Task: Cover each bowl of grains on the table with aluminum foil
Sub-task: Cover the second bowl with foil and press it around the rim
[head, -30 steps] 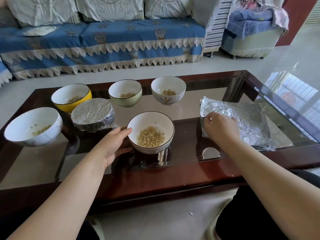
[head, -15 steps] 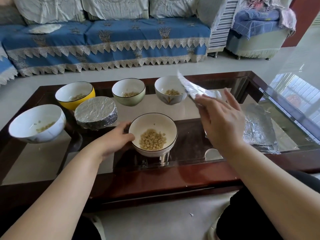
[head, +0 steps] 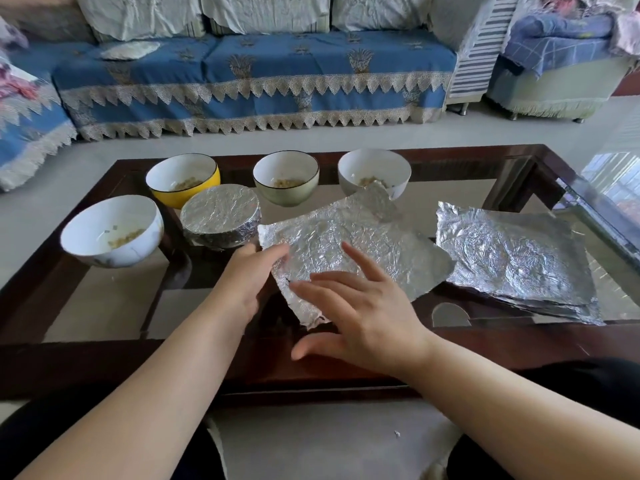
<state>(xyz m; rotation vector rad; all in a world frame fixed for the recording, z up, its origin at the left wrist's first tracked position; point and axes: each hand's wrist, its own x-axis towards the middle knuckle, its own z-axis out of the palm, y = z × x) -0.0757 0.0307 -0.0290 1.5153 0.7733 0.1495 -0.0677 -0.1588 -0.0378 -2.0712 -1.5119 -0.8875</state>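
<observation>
A glass-topped table (head: 450, 202) fills the middle of the frame, a blue sofa (head: 249, 81) behind it. Nearest, at lower centre, the right hand (head: 360, 313) lies with spread fingers on a loose foil sheet (head: 349, 244). The left hand (head: 247, 278) touches the sheet's left edge; whether it pinches it I cannot tell. The bowl beneath is hidden, so the sheet may sit off-centre and leave a gap, and hard pressing could tear the thin foil or tip the grains. To the right lies one foil stack (head: 512, 258). Farther back: one covered bowl (head: 220, 216) and four open bowls, white (head: 110, 230), yellow (head: 183, 181), green (head: 285, 178), white (head: 374, 171).
</observation>
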